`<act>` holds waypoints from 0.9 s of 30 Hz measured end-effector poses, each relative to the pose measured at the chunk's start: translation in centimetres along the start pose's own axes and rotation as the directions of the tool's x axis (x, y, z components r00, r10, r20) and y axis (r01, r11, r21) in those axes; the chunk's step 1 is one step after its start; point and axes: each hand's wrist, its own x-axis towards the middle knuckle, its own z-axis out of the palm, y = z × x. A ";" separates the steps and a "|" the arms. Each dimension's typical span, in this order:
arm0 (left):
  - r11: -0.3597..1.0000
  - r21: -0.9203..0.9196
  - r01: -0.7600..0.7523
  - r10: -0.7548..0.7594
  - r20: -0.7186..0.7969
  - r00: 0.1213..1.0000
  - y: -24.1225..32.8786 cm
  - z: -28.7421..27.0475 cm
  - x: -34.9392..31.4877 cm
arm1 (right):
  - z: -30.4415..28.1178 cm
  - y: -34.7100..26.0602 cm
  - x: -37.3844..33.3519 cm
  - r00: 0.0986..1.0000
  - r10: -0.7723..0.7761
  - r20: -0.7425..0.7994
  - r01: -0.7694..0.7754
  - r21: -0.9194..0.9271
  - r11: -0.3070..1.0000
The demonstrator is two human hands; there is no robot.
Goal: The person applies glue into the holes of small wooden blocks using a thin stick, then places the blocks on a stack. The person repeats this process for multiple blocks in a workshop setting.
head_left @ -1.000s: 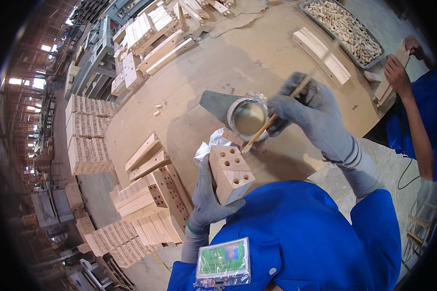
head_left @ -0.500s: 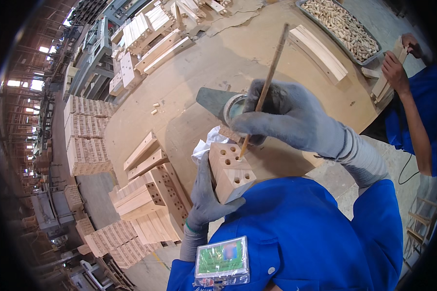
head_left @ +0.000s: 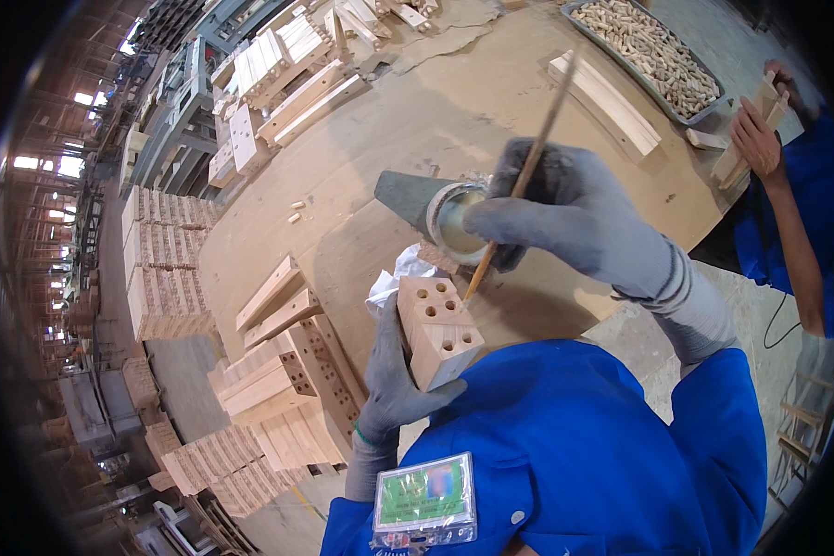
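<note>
Timber point(head_left: 435, 326), pale and round-holed, within curled left fingers point(head_left: 391, 338), slim stick point(head_left: 548, 120) in pinched right fingers point(head_left: 524, 224)

1. Left hand point(head_left: 394, 387), gloved in grey, grips the drilled wooden pieces point(head_left: 435, 326) from their 8 o'clock side.
2. Right hand point(head_left: 574, 218) pinches a thin stick point(head_left: 548, 122) slanting from 1 to 7 o'clock — its tip near the pieces' 2 o'clock edge.
3. From those pieces: cup point(head_left: 433, 217) at 12, tray of dowels point(head_left: 686, 120) at 1, co-worker's hand point(head_left: 755, 144) at 2 — stacked wood point(head_left: 264, 387) at 8.
</note>
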 end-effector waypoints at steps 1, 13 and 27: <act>1.000 -0.006 0.016 -0.016 0.006 1.000 0.1 0.0 0.0 | 0.0 -0.2 -0.4 1.000 -0.020 0.001 0.020 0.009 1.000; 1.000 -0.015 0.007 -0.006 0.021 1.000 0.1 0.2 0.4 | 1.7 1.0 -0.6 0.994 -0.006 0.111 0.001 0.052 0.999; 1.000 0.007 0.015 -0.015 -0.002 1.000 -0.3 0.2 0.3 | 0.6 0.0 -0.6 0.999 0.049 0.002 -0.050 0.050 0.998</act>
